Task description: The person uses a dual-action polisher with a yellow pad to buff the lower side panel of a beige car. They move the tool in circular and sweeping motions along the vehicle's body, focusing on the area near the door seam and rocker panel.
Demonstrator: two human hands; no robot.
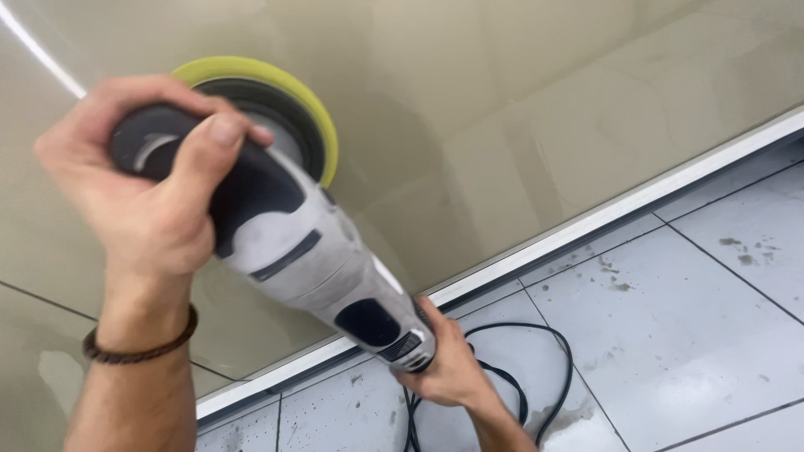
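Two hands clamped on grey-black electric polisher (310, 259): left hand (146, 192) grips head knob, right hand (448, 364) grips rear handle. Yellow foam pad (314, 113) pressed against glossy beige panel (519, 109); finish progress unclear.

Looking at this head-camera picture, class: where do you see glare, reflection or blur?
Head view: a bright streak of glare crosses the top left corner of the glossy beige panel, which also carries faint reflections; the left hand and the polisher are slightly soft with motion blur; the right hand, black cord and stained floor tiles look evenly lit, with no hard shadows.
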